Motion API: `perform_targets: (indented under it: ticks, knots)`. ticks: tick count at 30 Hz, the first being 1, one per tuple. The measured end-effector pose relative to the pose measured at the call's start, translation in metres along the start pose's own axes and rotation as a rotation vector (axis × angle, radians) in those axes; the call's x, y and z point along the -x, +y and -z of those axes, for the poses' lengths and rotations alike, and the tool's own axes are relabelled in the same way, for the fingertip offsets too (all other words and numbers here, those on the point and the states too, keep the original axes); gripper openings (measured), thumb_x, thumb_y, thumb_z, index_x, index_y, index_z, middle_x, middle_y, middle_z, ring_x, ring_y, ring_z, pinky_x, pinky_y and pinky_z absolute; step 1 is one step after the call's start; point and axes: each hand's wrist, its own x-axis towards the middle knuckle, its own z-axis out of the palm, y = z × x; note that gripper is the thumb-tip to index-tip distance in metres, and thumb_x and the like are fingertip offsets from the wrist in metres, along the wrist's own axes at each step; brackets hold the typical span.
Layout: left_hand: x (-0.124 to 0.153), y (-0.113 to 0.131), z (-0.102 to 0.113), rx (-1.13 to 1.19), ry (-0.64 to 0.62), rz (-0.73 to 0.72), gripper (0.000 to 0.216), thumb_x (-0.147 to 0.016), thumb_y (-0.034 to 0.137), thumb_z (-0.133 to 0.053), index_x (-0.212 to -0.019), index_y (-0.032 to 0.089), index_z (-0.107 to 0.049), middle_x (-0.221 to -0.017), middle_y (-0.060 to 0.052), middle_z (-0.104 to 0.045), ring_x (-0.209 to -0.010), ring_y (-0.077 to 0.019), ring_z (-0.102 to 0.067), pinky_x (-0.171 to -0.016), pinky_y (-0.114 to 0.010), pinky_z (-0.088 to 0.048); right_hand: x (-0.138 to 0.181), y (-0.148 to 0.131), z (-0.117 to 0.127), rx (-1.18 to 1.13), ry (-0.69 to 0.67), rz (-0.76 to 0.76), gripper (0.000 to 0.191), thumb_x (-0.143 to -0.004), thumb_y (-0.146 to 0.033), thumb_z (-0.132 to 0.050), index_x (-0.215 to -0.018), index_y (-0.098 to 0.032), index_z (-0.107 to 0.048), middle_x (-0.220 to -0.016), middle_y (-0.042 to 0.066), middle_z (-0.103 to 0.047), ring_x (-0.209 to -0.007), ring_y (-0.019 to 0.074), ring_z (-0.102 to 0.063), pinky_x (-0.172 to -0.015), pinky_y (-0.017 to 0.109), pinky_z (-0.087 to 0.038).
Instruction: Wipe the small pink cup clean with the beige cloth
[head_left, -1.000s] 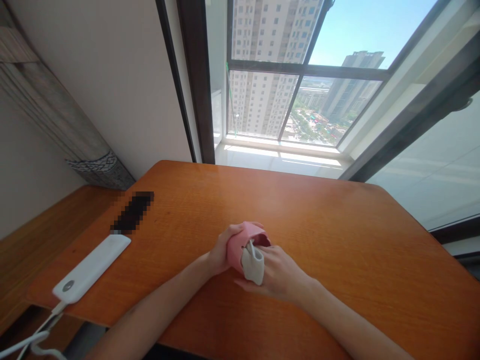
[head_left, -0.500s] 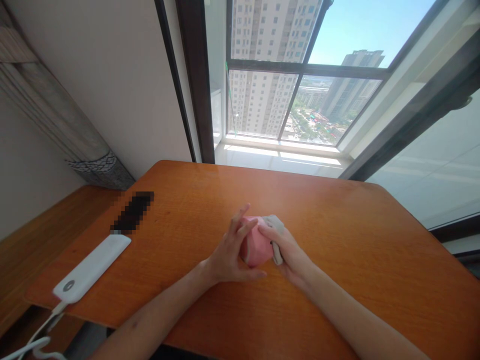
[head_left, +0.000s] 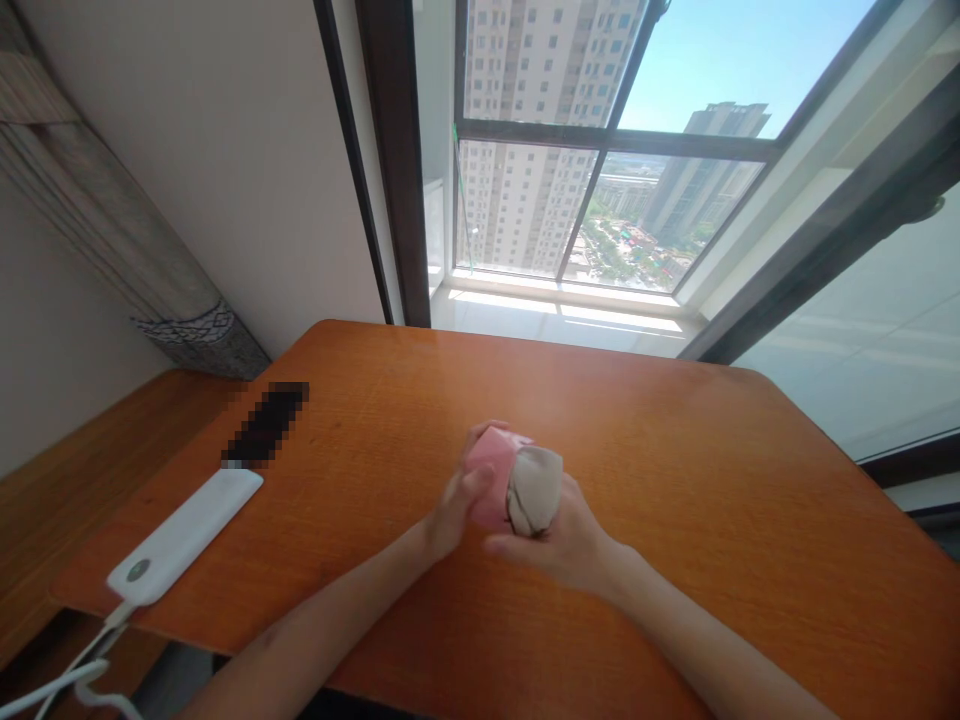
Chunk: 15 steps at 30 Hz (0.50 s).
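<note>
A small pink object (head_left: 489, 487) of a kind I cannot make out is held above the table's middle. My left hand (head_left: 455, 500) is closed round its left side, thumb pressed on the near face. Against its right end sits a light grey, folded cloth-like piece (head_left: 536, 490). My right hand (head_left: 574, 545) cups this grey piece from the right and below, its thumb stretched under the pink object. The right fingers are mostly hidden behind the grey piece.
The brown wooden table (head_left: 720, 520) spreads around my hands. On its left lie a long white device (head_left: 184, 537) with a white cable (head_left: 75, 680) and a dark blurred-out item (head_left: 266, 425). Beyond the far edge is a window (head_left: 559, 210); a curtain (head_left: 142, 240) hangs at left.
The pink object has turned, so the grey piece now faces me at its right end. My left fingers have closed round the pink part; my right thumb has moved from its top to below.
</note>
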Motion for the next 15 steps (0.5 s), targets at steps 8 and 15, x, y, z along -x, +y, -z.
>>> perform_targets:
  ticks: [8,15]
  knots:
    - [-0.012,0.007,0.009,0.365,0.006,0.49,0.068,-0.096,0.065,-0.061,-0.129,0.007,-0.075,-0.122,-0.02,-0.082,-0.114,-0.0329,-0.078,-0.103,-0.04,-0.057,0.002,0.013,0.004,0.521,-0.208,0.33,0.026,-0.105,-0.04,-0.067,-0.089,-0.02,-0.07,-0.081,0.005,-0.074,-0.067,0.0171,-0.063,-0.058,0.031,-0.039]
    - [-0.006,0.001,0.013,-0.078,-0.044,0.017,0.089,-0.096,0.077,-0.058,-0.168,0.029,-0.038,-0.171,-0.014,-0.046,-0.161,-0.0372,-0.04,-0.133,-0.055,-0.03,-0.009,-0.002,0.012,-0.263,0.149,-0.432,0.035,-0.087,-0.052,-0.084,-0.081,-0.021,-0.07,-0.072,-0.001,-0.066,-0.062,0.0153,-0.055,-0.059,0.028,-0.042]
